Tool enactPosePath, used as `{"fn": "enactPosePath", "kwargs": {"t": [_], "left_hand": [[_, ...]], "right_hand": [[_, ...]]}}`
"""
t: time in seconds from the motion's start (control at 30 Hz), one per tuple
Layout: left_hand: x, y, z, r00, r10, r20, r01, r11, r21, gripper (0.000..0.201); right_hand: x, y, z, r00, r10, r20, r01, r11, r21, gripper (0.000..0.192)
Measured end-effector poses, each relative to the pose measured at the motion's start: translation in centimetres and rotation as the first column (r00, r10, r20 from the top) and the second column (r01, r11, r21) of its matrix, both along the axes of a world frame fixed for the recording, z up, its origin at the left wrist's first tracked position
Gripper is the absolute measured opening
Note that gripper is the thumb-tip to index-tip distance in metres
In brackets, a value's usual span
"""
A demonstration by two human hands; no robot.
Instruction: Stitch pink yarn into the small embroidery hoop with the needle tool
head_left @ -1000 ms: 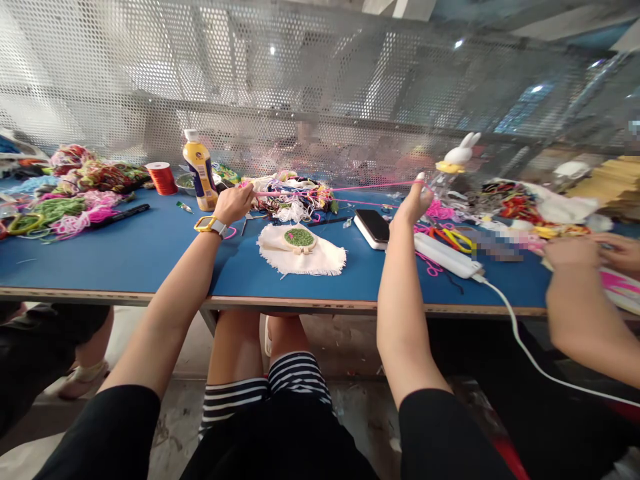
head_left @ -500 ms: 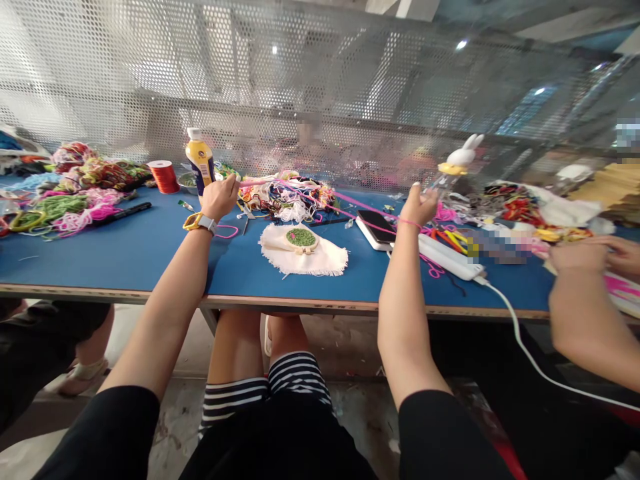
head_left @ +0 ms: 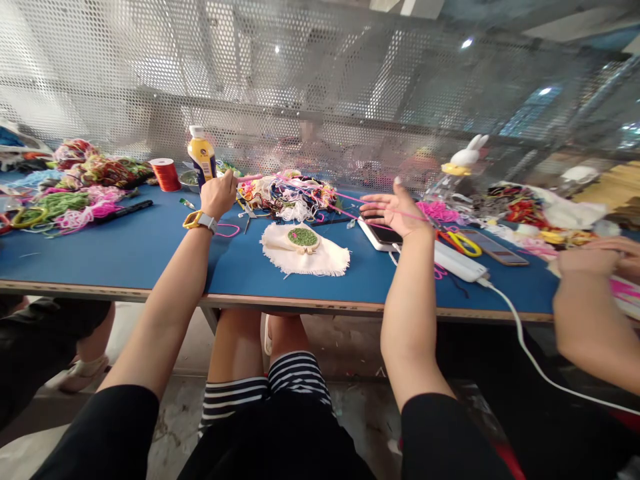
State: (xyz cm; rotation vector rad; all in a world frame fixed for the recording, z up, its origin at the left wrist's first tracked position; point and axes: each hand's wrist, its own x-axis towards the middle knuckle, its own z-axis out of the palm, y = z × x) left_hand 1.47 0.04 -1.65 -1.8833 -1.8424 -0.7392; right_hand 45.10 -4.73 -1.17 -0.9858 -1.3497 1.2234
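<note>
My left hand (head_left: 219, 194), with a yellow watch on its wrist, is closed on pink yarn (head_left: 349, 197) in front of a yellow drink bottle (head_left: 203, 160). The yarn runs right, past a multicoloured yarn heap (head_left: 295, 200), toward my right hand (head_left: 403, 212). That hand is open, its fingers spread above a dark phone on a white block (head_left: 374, 235); the yarn passes by its palm. Between my arms lies white frayed cloth (head_left: 327, 259) with a small embroidery hoop (head_left: 303, 239) holding green stitching and a bit of pink.
Left stand a red thread spool (head_left: 165, 176) and yarn bundles (head_left: 75, 200). To the right are yellow-handled scissors (head_left: 464, 244), a white power strip (head_left: 457, 263), a phone (head_left: 495, 247) and a rabbit-topped bottle (head_left: 465, 159). Another person's hands (head_left: 593, 260) work at the far right. A perforated metal screen (head_left: 320, 87) backs the table.
My right hand has gone from closed to open, its fingers now spread toward the left. My left hand keeps its grip on the pink yarn almost in place.
</note>
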Motion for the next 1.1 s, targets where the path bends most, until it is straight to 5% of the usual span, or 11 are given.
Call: {"fn": "enactPosePath", "kwargs": {"t": [0.17, 0.4, 0.53, 0.77, 0.93, 1.1], "left_hand": [[-0.1, 0.2, 0.0, 1.0, 0.008, 0.01, -0.008, 1.0, 0.006, 0.045], [0.4, 0.0, 0.0, 0.999, -0.031, -0.041, 0.031, 0.999, -0.007, 0.046], [0.5, 0.0, 0.0, 0.998, -0.027, -0.061, 0.027, 1.0, 0.002, 0.046], [0.5, 0.3, -0.3, 0.996, -0.038, -0.084, 0.034, 0.998, -0.053, 0.05], [0.4, -0.1, 0.0, 0.998, -0.043, -0.053, 0.041, 0.998, -0.04, 0.047], [0.5, -0.5, 0.4, 0.999, -0.041, -0.002, 0.041, 0.999, -0.013, 0.045]], "right_hand": [[-0.3, -0.4, -0.3, 0.937, 0.28, 0.209, -0.287, 0.958, 0.004, 0.062], [-2.0, -1.3, 0.3, 0.991, 0.03, -0.13, -0.008, 0.986, 0.167, 0.075], [-1.9, -1.6, 0.7, 0.961, -0.098, -0.258, 0.177, 0.936, 0.303, 0.074], [0.9, -0.1, 0.3, 0.899, 0.211, -0.383, -0.046, 0.917, 0.396, 0.073], [0.8, 0.2, 0.6, 0.978, -0.086, -0.19, 0.14, 0.946, 0.292, 0.088], [-1.2, 1.5, -0.1, 0.84, -0.54, 0.054, 0.484, 0.79, 0.375, 0.059]]}}
